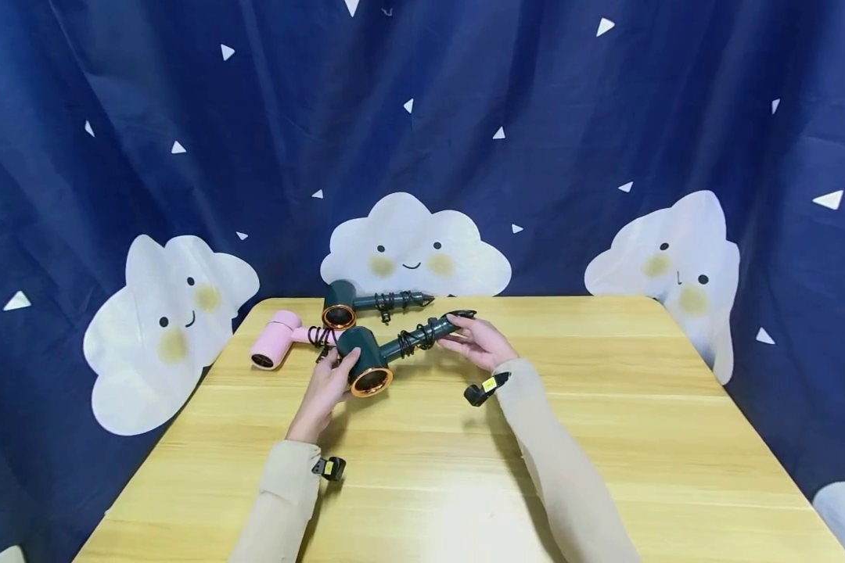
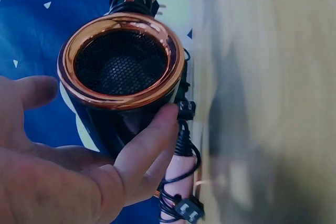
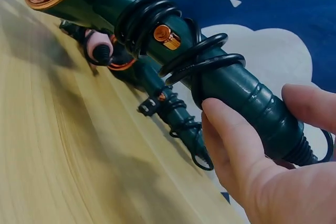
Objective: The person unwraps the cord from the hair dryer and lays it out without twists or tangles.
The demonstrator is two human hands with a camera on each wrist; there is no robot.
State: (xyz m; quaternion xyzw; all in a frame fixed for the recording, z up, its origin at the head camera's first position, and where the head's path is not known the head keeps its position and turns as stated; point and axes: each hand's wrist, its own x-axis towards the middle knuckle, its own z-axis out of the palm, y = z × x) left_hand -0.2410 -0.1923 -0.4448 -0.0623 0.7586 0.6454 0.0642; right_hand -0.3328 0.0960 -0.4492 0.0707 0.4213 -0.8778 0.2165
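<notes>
A dark green hair dryer (image 1: 357, 348) with a copper ring is held above the table between both hands, its black cord wound round the handle. My left hand (image 1: 322, 391) holds the barrel end; in the left wrist view its fingers curve against the barrel (image 2: 105, 124) and the thumb stands apart from the rim. My right hand (image 1: 482, 344) grips the end of the handle (image 3: 231, 85), thumb on one side and fingers on the other. Behind lies a second green hair dryer (image 1: 338, 295), cord wrapped. A pink hair dryer (image 1: 282, 335) lies left of the held one, its handle end partly hidden.
The wooden table (image 1: 591, 438) reaches to a dark blue curtain (image 1: 422, 148) with white clouds at the back and sides. Both lying dryers are at the table's far left part. Small black cameras sit on both wrists.
</notes>
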